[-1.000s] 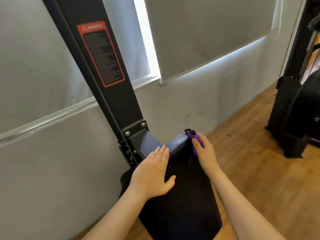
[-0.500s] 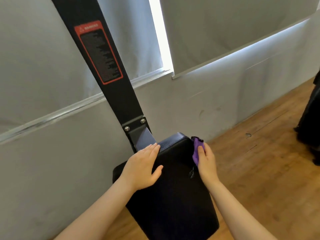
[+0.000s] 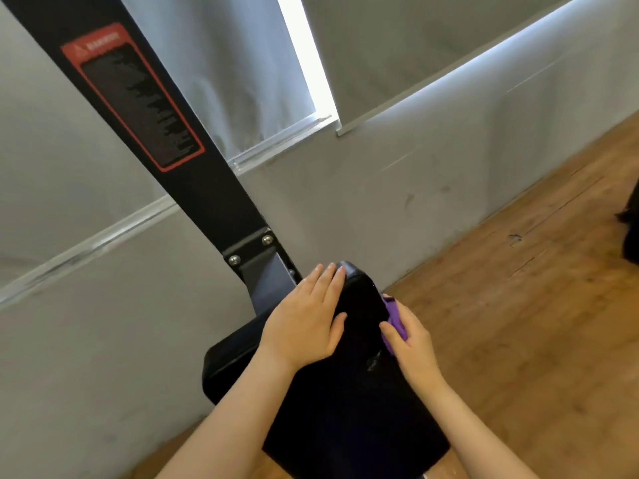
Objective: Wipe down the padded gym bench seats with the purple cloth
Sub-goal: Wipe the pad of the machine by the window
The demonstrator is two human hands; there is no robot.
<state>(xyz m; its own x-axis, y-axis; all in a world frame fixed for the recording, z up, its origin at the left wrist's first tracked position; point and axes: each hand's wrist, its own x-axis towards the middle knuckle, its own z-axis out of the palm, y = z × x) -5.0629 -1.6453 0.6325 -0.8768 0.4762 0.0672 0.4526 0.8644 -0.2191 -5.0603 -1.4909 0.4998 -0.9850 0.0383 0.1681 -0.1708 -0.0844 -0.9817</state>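
Two hands are on the pad, seen from my single head view. My left hand (image 3: 304,323) lies flat with straight fingers on the top face of the black padded bench seat (image 3: 345,409), fingertips reaching its far rounded end at about twelve o'clock from my wrist. My right hand (image 3: 411,347) is at three o'clock from the left one, on the pad's right edge, and it pinches the purple cloth (image 3: 394,316) between thumb and fingers; the cloth is bunched small and pressed against the side of the pad, though I cannot tell how much of it is folded under my palm.

Seen from here, the seat's long axis runs from near my body up toward eleven o'clock, where it meets the black upright post (image 3: 193,174) with its red-bordered warning label (image 3: 131,98). A grey wall (image 3: 345,202) stands behind, and the wooden floor (image 3: 518,305) spreads out at three o'clock.

As I judge it, the next stroke hinges on this: the cloth is at the far right corner, so the unwiped length lies back toward me, at six o'clock from my right hand. That hand is the nearer one for the pull, while the left steadies the pad.
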